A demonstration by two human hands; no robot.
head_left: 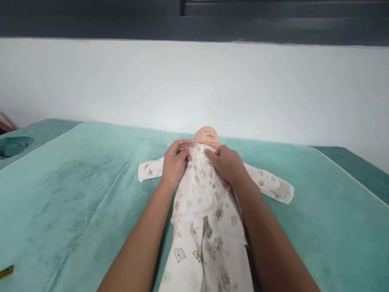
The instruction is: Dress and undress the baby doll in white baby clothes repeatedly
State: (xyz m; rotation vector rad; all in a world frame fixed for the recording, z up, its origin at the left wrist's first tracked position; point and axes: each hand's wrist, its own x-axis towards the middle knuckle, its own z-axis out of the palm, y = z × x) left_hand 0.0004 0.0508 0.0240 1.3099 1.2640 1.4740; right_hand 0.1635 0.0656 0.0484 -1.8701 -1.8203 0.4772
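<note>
Fingers [184, 142] of the left hand [175, 161] and right hand [229, 163] bend against the neckline [199, 149] of a printed white garment [194, 198]; whether they pinch its cloth, I cannot tell. The hands hide parts of both sleeves [275, 187], and the garment, its lower end cut off, covers the doll [208, 136] below the chin. The doll lies face up on green fabric [91, 194] before a white wall [194, 85]. At left, a yellow strip [6, 272] bears illegible marks
</note>
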